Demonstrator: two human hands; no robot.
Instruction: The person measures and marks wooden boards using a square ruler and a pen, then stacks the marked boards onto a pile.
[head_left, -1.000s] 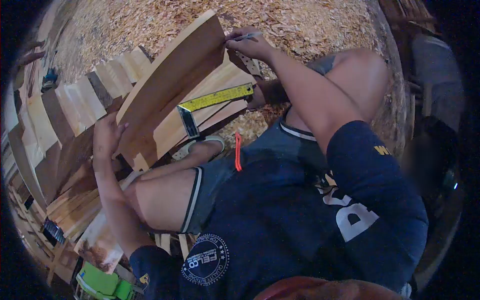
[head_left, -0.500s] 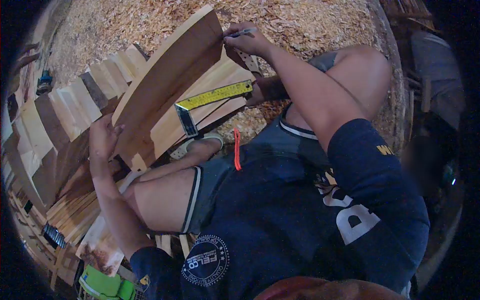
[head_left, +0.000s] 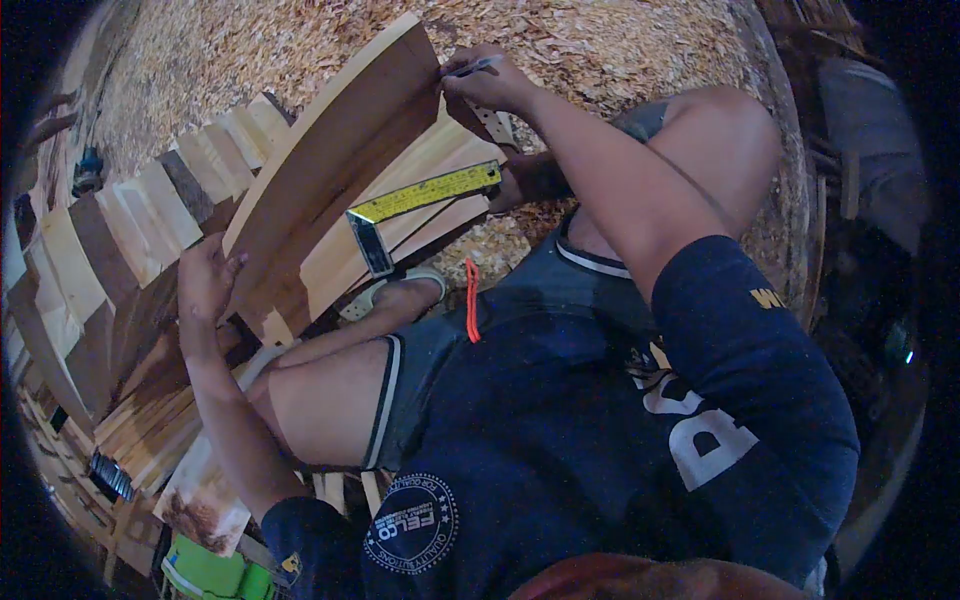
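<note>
A wide, curved wooden board (head_left: 335,140) stands on edge, slanting from lower left to upper right. My left hand (head_left: 208,277) grips its lower left end, thumb on the near side. At the upper right end, my right hand (head_left: 487,78) pinches a thin pen-like marker (head_left: 472,67), its tip by the board's edge. Below lies a flat pale board (head_left: 420,170). On this rests a try square with a yellow ruled blade (head_left: 430,192) and a dark, shiny stock (head_left: 370,243).
Wood shavings (head_left: 300,50) cover the ground ahead. A row of overlapping wooden pieces (head_left: 150,220) runs along the left. An orange cord (head_left: 472,300) lies at my waist. A green object (head_left: 205,568) is at the lower left, and a teal tool (head_left: 88,170) at the upper left.
The curved board and both hands have shifted slightly left in view, along with the surroundings. My left hand still grips the board and my right hand still holds the marker.
</note>
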